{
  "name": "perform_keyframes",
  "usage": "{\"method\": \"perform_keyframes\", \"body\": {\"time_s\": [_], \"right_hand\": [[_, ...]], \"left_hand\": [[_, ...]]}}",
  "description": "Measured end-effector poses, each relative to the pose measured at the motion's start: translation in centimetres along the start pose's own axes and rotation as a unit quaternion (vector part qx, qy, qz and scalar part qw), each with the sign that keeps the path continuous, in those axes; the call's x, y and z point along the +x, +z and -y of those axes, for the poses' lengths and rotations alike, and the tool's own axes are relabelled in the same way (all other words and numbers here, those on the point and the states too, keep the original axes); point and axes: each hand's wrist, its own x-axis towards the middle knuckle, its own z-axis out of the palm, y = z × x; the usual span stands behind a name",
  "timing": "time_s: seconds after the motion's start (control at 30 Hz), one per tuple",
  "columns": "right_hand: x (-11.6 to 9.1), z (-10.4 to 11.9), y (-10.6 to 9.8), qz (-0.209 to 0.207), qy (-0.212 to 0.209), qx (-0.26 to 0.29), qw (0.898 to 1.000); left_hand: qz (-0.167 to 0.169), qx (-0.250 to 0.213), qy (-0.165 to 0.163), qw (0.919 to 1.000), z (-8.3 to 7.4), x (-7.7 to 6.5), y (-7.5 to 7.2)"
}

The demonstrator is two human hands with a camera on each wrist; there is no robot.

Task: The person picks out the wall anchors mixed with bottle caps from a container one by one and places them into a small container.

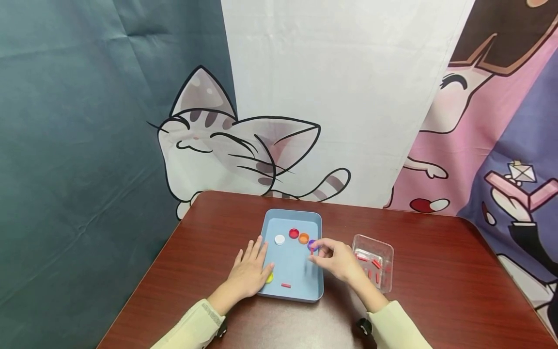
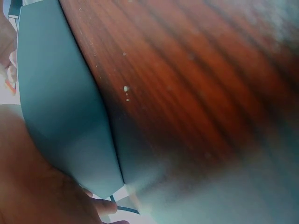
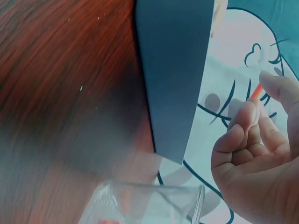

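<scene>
A light blue tray (image 1: 289, 261) lies on the table. My left hand (image 1: 248, 274) rests over its left rim, fingers spread, partly covering a yellow round cap (image 1: 270, 278). My right hand (image 1: 340, 261) pinches a small red stick (image 3: 257, 91) between thumb and index finger, above the tray's right side. Close by the fingertips is a purple cap (image 1: 311, 245), partly hidden. Orange (image 1: 303, 238), red (image 1: 294, 233) and white (image 1: 280, 240) caps sit further along inside the tray. Another red stick (image 1: 286, 285) lies near the tray's front.
To the right of the tray stands a clear plastic box (image 1: 390, 254) holding several red sticks (image 1: 376, 263); the right forearm passes over its near left side. The brown table (image 1: 440, 276) meets a printed cloth backdrop (image 1: 348, 87) behind.
</scene>
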Motion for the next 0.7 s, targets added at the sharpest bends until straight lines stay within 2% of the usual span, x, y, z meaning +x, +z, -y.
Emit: {"method": "perform_keyframes", "body": {"time_s": [0.4, 0.7], "right_hand": [[-0.9, -1.0, -1.5, 0.003, 0.013, 0.035, 0.999], [-1.5, -1.3, -3.2, 0.000, 0.017, 0.017, 1.000]], "left_hand": [[-0.003, 0.002, 0.000, 1.0000, 0.2, 0.3, 0.3], [0.002, 0.002, 0.001, 1.0000, 0.2, 0.2, 0.2]]}}
